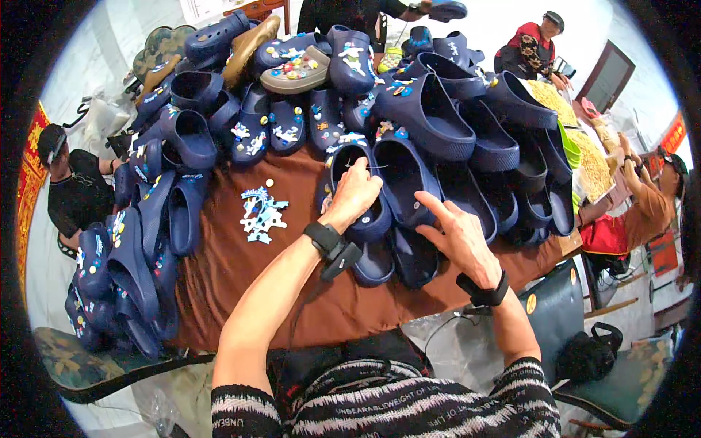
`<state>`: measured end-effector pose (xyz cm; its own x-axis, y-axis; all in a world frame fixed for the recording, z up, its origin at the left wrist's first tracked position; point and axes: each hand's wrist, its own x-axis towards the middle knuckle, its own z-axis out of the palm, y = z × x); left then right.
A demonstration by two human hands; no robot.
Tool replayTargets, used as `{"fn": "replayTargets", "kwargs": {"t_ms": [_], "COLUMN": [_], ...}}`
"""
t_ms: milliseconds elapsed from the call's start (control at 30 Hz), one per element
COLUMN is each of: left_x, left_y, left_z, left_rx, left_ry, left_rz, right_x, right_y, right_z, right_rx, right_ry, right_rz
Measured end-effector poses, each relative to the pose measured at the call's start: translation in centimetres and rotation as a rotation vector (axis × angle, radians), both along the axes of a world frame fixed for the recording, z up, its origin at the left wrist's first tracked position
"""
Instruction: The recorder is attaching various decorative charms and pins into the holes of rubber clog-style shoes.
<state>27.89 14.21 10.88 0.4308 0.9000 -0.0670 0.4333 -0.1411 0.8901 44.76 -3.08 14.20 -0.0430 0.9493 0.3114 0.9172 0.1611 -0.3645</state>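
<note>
My left hand [355,191] reaches into the foot opening of a navy clog [370,225], its fingers closed in a pinch. A thin white strand [374,167] shows at those fingertips. My right hand [460,239] is open, thumb and forefinger apart, at the edge of the navy clog beside it [401,164]. Whether its fingertips touch that clog I cannot tell. On the brown cloth [219,292], left of my left hand, lies a small heap of blue and white charms [261,215].
Many navy clogs with colourful charms are piled at the left [130,266], back and right of the table. A grey clog [296,73] lies among them. People are at the far left [77,182], at the back and at the right [650,197]. A dark chair [553,306] stands at right.
</note>
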Motion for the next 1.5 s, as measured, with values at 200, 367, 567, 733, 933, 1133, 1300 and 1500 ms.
{"fn": "replayTargets", "kwargs": {"t_ms": [200, 367, 567, 733, 933, 1133, 1300, 1500], "left_x": [0.8, 2.4, 2.0, 0.0, -2.3, -5.1, -8.0, -13.5], "left_y": [2.3, 2.1, -1.0, 0.8, -1.5, -1.7, -0.4, 0.9], "left_z": [-1.3, 0.7, -0.9, -1.0, 2.1, 3.9, 4.3, 2.9], "left_rx": [0.247, 0.139, 0.202, 0.188, 0.538, 0.649, 0.688, 0.559], "left_ry": [0.115, -0.082, 0.322, 0.286, 0.476, 0.456, 0.281, 0.181], "left_rz": [-0.018, 0.026, -0.093, -0.188, -0.268, -0.223, -0.071, 0.213], "right_x": [-0.2, 0.4, 0.9, -0.3, -0.9, -1.9, -2.5, -3.4], "right_y": [0.0, -0.7, -1.5, -1.6, -1.6, -1.4, -1.1, -1.3], "right_z": [0.3, 1.6, 1.0, 1.8, 1.7, 1.4, 0.6, -0.5], "right_rx": [0.029, 0.074, 0.033, 0.038, -0.009, -0.001, -0.024, -0.015], "right_ry": [-0.025, 0.149, -0.047, 0.038, 0.030, 0.015, 0.018, 0.066], "right_rz": [-0.023, -0.129, -0.060, 0.002, 0.047, 0.058, 0.062, 0.077]}}
